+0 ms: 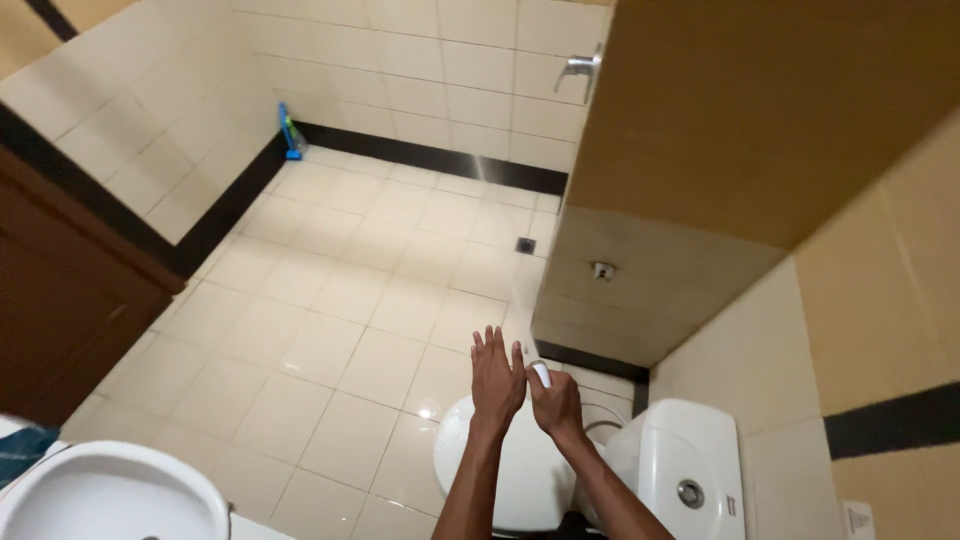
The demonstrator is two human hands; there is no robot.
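A: What do the hands have?

B: The right hand (556, 402) is clamped on a small white nozzle (541, 374), likely a sprayer head. The left hand (497, 374) is open, fingers spread flat, just beside the right and touching or nearly touching it at the thumb side.

A: Where is the nozzle, and which way does it point?

B: Above the toilet (500, 470), near its tank (690, 465). Only its rounded tip shows above the fist; its long axis runs up and away from the person, tilted slightly left, toward the floor (380, 270) ahead. A faint streak like a spray rises from there toward the far wall.

A: Anything else around?

B: A sink (100, 500) at lower left, a floor drain (525, 245), a blue bottle (291, 135) in the far corner, and a tap (582, 66) on the wall.
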